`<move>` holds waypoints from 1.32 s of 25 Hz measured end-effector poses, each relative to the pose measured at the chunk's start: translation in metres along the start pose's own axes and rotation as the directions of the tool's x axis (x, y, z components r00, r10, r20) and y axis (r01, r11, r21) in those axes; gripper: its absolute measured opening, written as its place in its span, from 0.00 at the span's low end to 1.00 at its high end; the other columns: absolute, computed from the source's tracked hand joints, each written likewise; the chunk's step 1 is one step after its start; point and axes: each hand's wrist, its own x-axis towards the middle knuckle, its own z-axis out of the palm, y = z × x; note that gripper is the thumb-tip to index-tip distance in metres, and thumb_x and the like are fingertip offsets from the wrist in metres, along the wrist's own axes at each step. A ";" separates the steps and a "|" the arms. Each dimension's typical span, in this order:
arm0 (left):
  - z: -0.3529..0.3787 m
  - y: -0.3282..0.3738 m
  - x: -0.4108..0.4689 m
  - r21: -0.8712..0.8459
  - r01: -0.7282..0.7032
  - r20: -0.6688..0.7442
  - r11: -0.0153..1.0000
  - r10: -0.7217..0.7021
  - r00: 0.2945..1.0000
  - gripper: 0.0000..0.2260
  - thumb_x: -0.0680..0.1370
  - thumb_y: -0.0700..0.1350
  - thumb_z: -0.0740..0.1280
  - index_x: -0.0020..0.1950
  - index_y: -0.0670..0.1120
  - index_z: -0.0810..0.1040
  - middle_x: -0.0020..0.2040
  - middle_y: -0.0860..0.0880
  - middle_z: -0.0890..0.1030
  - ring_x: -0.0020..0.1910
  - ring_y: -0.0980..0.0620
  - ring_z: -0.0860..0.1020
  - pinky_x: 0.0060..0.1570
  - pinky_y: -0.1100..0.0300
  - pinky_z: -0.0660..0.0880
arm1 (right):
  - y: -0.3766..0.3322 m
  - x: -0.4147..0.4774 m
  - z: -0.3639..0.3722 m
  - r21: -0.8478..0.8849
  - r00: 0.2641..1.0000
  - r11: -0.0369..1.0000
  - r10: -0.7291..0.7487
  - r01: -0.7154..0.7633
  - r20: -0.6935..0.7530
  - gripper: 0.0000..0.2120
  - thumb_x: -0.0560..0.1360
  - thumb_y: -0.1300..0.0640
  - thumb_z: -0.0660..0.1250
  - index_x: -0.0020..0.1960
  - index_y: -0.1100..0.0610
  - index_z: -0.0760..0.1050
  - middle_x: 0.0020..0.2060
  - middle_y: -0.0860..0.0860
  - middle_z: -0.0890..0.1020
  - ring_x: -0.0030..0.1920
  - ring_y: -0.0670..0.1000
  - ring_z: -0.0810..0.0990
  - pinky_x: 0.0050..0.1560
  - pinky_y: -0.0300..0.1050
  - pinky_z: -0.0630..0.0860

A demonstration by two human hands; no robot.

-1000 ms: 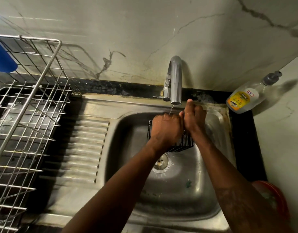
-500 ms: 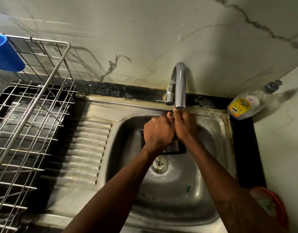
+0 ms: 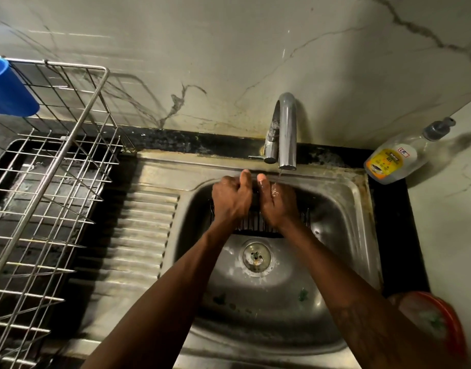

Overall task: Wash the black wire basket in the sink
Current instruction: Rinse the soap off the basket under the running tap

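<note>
A black wire basket [image 3: 258,222] sits at the back of the steel sink [image 3: 343,209], mostly hidden behind my hands. My left hand [image 3: 230,198] curls over its left part, thumb up by the sink's back rim. My right hand [image 3: 275,202] lies over its right part, fingers down on the wires and thumb raised. A thin stream of water falls from the chrome tap [image 3: 286,131] just right of my right hand, which looks wet.
A steel dish rack [image 3: 50,182] with a blue cup [image 3: 8,89] stands left of the ribbed drainboard [image 3: 141,235]. A dish soap bottle [image 3: 396,158] stands at the back right. A red-rimmed dish [image 3: 436,318] sits at the front right. The drain [image 3: 256,255] is below the basket.
Both hands and the basket have shifted left, away from under the tap's stream. The hands, pressed together before, have parted slightly over the basket.
</note>
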 end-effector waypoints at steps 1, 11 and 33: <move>-0.003 -0.007 0.002 -0.092 0.087 0.011 0.992 -0.086 0.996 0.20 0.83 0.55 0.62 0.34 0.46 0.76 0.29 0.51 0.77 0.26 0.58 0.74 0.26 0.66 0.69 | 0.015 -0.004 -0.006 -0.046 0.997 0.997 0.063 -0.061 0.033 0.26 0.86 0.43 0.52 0.42 0.55 0.80 0.34 0.50 0.82 0.37 0.48 0.81 0.41 0.40 0.73; -0.007 0.000 0.018 -0.153 0.128 0.031 0.980 -0.124 0.992 0.18 0.82 0.48 0.64 0.32 0.47 0.72 0.25 0.52 0.73 0.23 0.56 0.71 0.25 0.60 0.71 | -0.015 0.005 0.016 -0.212 1.000 0.977 0.005 -0.011 -0.029 0.24 0.86 0.44 0.50 0.43 0.53 0.79 0.37 0.49 0.83 0.38 0.48 0.80 0.46 0.42 0.73; -0.009 -0.080 0.017 0.142 0.077 0.075 0.987 -0.088 0.993 0.26 0.78 0.63 0.66 0.32 0.43 0.76 0.29 0.49 0.80 0.31 0.53 0.79 0.37 0.56 0.78 | 0.043 -0.004 -0.020 -0.667 0.997 0.744 0.072 -0.034 0.029 0.31 0.85 0.44 0.52 0.29 0.58 0.73 0.28 0.57 0.79 0.32 0.58 0.79 0.38 0.46 0.66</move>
